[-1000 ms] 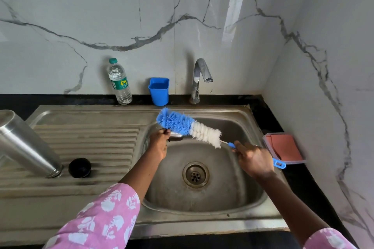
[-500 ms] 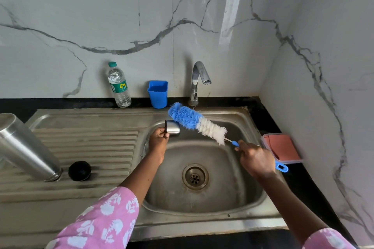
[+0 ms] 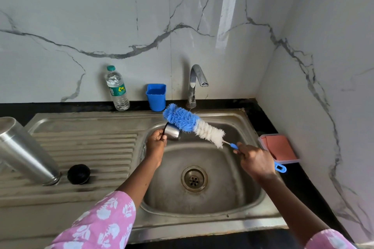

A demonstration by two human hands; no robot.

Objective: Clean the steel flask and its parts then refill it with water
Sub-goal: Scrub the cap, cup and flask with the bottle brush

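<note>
2 hands over the sink (image 3: 232, 119), left hand (image 3: 155, 142) gripping small steel cap (image 3: 172, 133), right hand (image 3: 256, 160) gripping blue-white bottle brush (image 3: 193, 124) touching it, steel flask (image 3: 22, 152) upside down on drainboard (image 3: 91, 143), black stopper (image 3: 78, 174) beside it

Both arms reach up from the lower frame in pink floral sleeves. At centre, the left hand (image 3: 155, 142) pinches a small steel cup (image 3: 172, 132); right of centre, the right hand (image 3: 256, 161) curls around a brush handle (image 3: 280, 167), knuckles up.
</note>
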